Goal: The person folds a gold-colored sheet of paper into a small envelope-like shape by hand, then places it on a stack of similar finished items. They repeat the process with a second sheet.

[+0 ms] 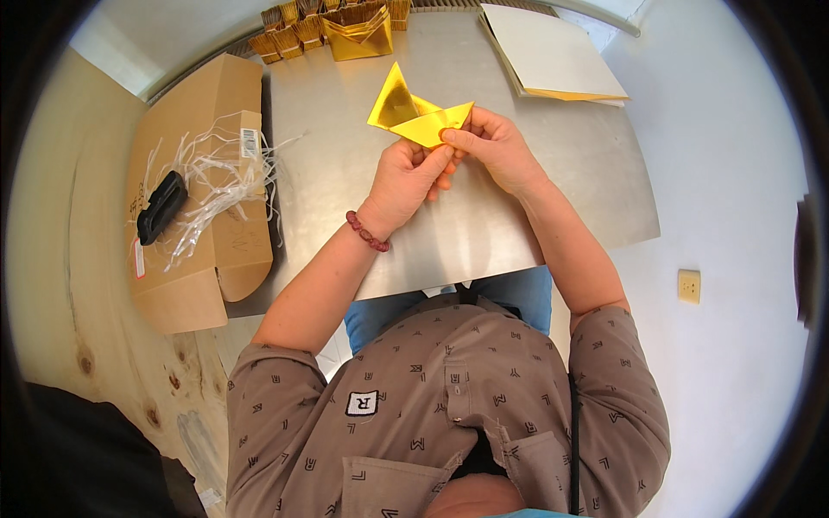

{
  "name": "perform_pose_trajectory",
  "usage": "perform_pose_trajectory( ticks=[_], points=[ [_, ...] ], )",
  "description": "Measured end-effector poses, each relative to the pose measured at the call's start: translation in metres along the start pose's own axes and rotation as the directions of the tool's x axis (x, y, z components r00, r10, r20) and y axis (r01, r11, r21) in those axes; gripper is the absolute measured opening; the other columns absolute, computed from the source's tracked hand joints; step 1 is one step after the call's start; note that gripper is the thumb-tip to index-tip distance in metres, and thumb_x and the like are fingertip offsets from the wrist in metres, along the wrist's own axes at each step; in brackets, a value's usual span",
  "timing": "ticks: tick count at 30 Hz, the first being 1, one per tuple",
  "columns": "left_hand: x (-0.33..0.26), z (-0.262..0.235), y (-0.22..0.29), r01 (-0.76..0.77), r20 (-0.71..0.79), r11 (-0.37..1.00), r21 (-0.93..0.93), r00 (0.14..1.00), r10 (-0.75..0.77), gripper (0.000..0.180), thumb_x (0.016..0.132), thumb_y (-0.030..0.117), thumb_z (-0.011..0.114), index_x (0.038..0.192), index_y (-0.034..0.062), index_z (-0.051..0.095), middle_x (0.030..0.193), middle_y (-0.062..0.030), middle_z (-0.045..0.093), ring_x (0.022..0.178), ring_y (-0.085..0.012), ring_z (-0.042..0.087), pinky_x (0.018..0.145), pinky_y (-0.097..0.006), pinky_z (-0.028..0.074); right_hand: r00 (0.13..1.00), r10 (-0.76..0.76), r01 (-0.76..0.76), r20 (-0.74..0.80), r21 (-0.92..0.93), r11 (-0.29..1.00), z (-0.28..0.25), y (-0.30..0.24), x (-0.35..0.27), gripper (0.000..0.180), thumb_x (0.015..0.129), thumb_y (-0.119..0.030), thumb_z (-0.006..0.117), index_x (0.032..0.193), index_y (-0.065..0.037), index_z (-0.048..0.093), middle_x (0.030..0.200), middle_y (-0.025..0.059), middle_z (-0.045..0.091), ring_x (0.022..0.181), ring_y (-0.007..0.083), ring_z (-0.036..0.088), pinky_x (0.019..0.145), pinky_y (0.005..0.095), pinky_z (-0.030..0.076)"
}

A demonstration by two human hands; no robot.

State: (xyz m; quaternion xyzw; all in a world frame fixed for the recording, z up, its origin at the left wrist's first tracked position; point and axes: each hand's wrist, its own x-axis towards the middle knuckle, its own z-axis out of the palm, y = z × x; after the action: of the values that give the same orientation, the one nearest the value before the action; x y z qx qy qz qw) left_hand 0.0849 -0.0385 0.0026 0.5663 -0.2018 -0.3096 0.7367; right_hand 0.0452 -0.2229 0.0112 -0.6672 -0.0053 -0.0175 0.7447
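A shiny gold sheet of folded paper (427,125), partly shaped with a pointed flap standing up at its left, is held above the metal table (345,164). My right hand (496,151) pinches its right part, thumb pressed on the front face. From below, my left hand (404,181) grips the lower edge with thumb and fingers, close against the right hand. Some fingertips are hidden behind the paper and the other hand. Beyond the hands, a stack of folded gold paper pieces (358,39) stands at the table's far edge.
Bundles of gold strips (285,41) sit beside that stack. At the far right lies a pile of white-backed sheets (553,52). A flattened cardboard box (194,104) covers the left side, bearing white plastic strings (216,177) and a black stapler-like object (162,207).
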Motion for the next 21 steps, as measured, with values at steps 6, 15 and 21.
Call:
perform_pose_trajectory(
  ticks=[6,15,21],
  points=[
    [-0.001,-0.001,0.002,0.030,-0.010,0.998,0.054,1.000,-0.029,0.016,0.103,0.020,0.065,0.109,0.0052,0.063,0.083,0.0017,0.065,0.060,-0.0038,0.057,0.050,-0.019,0.043,0.995,0.071,-0.065,-0.070,0.084,0.994,-0.001,0.000,-0.001,0.020,0.097,-0.024,0.074,0.097,-0.004,0.070,0.084,-0.0007,0.067,0.073,0.0062,0.060,0.069,0.0230,0.050],
    [-0.004,-0.006,0.004,0.082,0.042,0.996,0.028,0.996,-0.084,0.021,0.102,0.021,0.065,0.111,0.0027,0.064,0.085,0.0001,0.066,0.064,-0.0043,0.059,0.051,-0.020,0.045,0.974,0.091,-0.072,-0.208,0.099,0.992,-0.013,-0.007,0.000,0.021,0.093,-0.025,0.077,0.094,-0.005,0.071,0.083,0.0013,0.068,0.069,0.0088,0.062,0.067,0.0235,0.049],
    [-0.002,-0.007,0.002,0.055,0.020,0.995,0.079,0.998,-0.056,0.020,0.102,0.021,0.064,0.109,0.0014,0.063,0.085,-0.0012,0.067,0.064,-0.0053,0.061,0.051,-0.022,0.047,0.857,-0.007,0.048,-0.516,0.067,0.997,-0.027,-0.016,0.007,0.019,0.095,-0.024,0.075,0.092,-0.006,0.068,0.082,0.0016,0.066,0.068,0.0106,0.061,0.069,0.0256,0.048]
  ],
)
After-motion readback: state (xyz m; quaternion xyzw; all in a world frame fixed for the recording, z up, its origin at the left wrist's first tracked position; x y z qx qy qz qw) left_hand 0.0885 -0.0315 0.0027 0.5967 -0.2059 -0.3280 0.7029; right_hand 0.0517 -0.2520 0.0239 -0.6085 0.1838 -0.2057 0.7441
